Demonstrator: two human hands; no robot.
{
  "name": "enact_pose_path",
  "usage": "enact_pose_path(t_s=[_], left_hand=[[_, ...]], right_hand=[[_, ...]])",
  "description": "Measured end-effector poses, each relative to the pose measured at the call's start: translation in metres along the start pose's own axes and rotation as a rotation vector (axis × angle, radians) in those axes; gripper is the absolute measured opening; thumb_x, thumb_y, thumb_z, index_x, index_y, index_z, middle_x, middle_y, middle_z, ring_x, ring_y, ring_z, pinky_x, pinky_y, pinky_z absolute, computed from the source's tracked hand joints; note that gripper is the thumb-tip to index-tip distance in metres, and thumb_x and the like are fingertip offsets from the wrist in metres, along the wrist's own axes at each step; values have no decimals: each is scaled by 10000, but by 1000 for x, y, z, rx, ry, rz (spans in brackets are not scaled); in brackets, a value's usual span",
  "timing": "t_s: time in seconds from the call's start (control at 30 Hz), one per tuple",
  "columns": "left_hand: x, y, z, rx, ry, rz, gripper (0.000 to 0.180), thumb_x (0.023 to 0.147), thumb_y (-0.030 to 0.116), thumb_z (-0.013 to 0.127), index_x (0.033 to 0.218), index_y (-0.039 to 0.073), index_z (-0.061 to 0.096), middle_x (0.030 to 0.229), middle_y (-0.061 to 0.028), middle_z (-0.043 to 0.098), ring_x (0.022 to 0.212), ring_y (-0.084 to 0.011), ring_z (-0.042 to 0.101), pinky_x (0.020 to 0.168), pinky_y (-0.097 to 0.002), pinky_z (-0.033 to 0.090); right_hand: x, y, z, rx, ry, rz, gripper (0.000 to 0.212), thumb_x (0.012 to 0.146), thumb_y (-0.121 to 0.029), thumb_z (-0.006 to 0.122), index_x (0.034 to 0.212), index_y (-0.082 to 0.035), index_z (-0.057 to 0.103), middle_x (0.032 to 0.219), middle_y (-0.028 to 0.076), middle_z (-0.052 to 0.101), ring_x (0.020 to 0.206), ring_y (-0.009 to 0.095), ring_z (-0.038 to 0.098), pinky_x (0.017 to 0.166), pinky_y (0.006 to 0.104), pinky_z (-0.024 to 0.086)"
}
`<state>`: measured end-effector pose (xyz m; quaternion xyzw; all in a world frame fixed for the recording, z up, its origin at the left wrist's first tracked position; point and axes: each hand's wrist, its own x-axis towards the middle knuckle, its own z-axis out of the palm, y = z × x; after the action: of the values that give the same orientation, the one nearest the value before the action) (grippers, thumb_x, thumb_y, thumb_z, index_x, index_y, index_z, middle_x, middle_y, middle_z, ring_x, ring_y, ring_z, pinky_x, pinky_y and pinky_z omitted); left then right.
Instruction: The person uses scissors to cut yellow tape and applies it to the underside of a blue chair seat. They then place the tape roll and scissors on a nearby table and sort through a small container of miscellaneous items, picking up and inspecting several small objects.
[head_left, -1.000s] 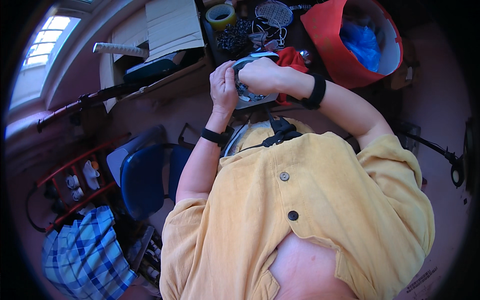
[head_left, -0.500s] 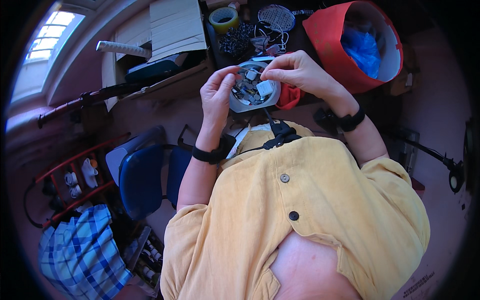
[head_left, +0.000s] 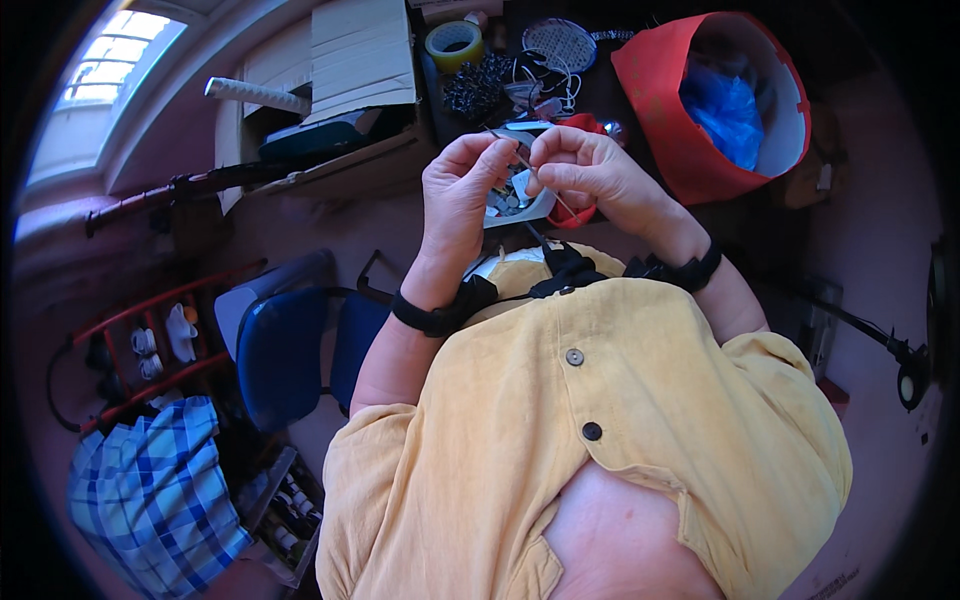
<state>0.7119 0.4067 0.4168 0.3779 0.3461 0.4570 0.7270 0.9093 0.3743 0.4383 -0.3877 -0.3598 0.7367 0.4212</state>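
1 thin straight strand [head_left: 523, 160], brownish, rod or taut cord (can't tell), slanting betw. the fingertips of both hands. L hand [head_left: 458, 200]: thumb & index pinched on strand's upper part, its tip poking out past them. R hand [head_left: 612, 182]: thumb & fingers bent together on strand, lower end running out below them. 1 pale tub [head_left: 545, 205], beneath & betw. fingers, partly hidden; cont. small grey pcs. [head_left: 512, 200], too small to ID. 1 red cloth [head_left: 573, 215], just below R fingers. 1 yellowish tape roll [head_left: 436, 44], beyond L fingers; blk/wht mesh bundle [head_left: 475, 88] nearer same. 1 round mesh-headed racket [head_left: 560, 45], farther out, beyond R fingers. 1 red bag [head_left: 650, 110], right of R fingers, w/ blue plastic bag [head_left: 728, 118] inside. 1 open cardboard box [head_left: 365, 60], left of & beyond L fingers.
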Motion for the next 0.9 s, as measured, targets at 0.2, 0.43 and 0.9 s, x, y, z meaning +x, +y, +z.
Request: enact_pose_path(t_s=[0.2,0.43,0.9], left_hand=[[-2,-5,8,-15,50,-3,146,962,172,697,1021,44,736,869,-21,711,750,-55,600,679,-192,463],[-5,-14,15,-45,112,19,148,967,178,690,1028,50,734,862,-16,703,738,-48,591,675,-195,465],[9,-19,-7,-158,175,36,178,1026,205,593,1038,51,681,876,-43,692,775,-106,640,711,-254,531]], right_hand=[[-8,-5,-5,-88,-27,55,220,955,-141,681,1144,-49,619,938,57,713,848,66,671,694,164,497],[-13,1,-10,-132,-6,29,197,966,-139,664,1143,-55,642,898,32,718,842,61,682,675,168,502],[-17,-1,-40,-88,-24,61,178,980,-127,635,1139,-59,677,878,43,722,617,8,511,552,154,393]])
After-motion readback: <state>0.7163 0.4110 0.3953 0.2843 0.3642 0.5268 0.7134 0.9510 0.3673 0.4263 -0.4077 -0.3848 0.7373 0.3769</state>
